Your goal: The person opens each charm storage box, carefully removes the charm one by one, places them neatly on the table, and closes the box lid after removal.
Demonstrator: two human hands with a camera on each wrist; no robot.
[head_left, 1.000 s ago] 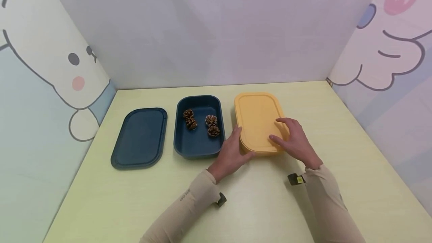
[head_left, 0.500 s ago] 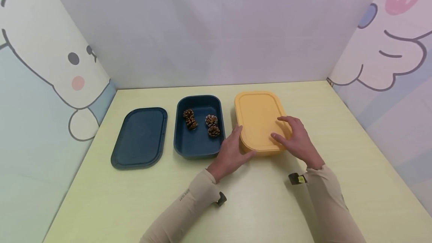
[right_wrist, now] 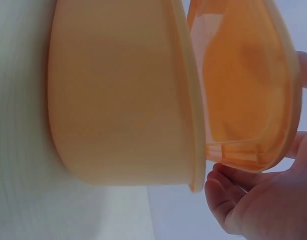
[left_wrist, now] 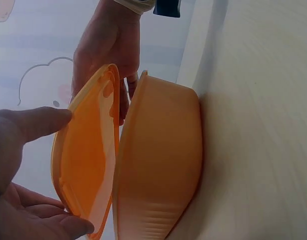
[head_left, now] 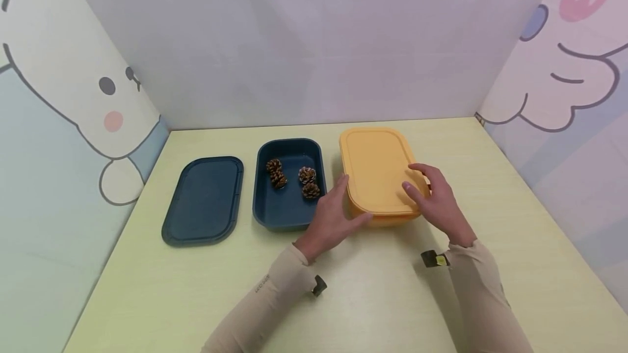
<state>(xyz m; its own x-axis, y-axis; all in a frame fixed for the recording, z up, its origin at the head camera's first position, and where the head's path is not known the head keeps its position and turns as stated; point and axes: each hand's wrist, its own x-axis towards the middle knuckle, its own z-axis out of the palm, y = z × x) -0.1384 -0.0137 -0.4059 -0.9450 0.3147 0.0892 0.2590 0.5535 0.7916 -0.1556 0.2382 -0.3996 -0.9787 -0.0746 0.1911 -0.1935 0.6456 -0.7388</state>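
Note:
A yellow-orange lid point(head_left: 378, 170) is raised off the near edge of a matching food box point(head_left: 392, 221). In the left wrist view a gap shows between the tilted lid point(left_wrist: 83, 150) and the box point(left_wrist: 158, 155). My left hand point(head_left: 331, 222) grips the lid's near left corner, thumb at the front edge and fingers along the side. On the other side, my right hand point(head_left: 440, 200) holds the lid's right edge, thumb on top. The right wrist view shows its fingers point(right_wrist: 243, 180) under the rim. The box stands upright on the table; its inside is hidden.
A dark blue open box point(head_left: 289, 214) with several pine cones point(head_left: 307, 175) stands left of the yellow one. Farther left lies a flat dark blue lid point(head_left: 203, 200). A pale wall point(head_left: 319, 42) closes off the back of the table point(head_left: 147, 298).
Both hands have lifted the yellow lid's near edge, and the lid has shifted slightly away and up. The blue box, its pine cones and the blue lid have stayed put.

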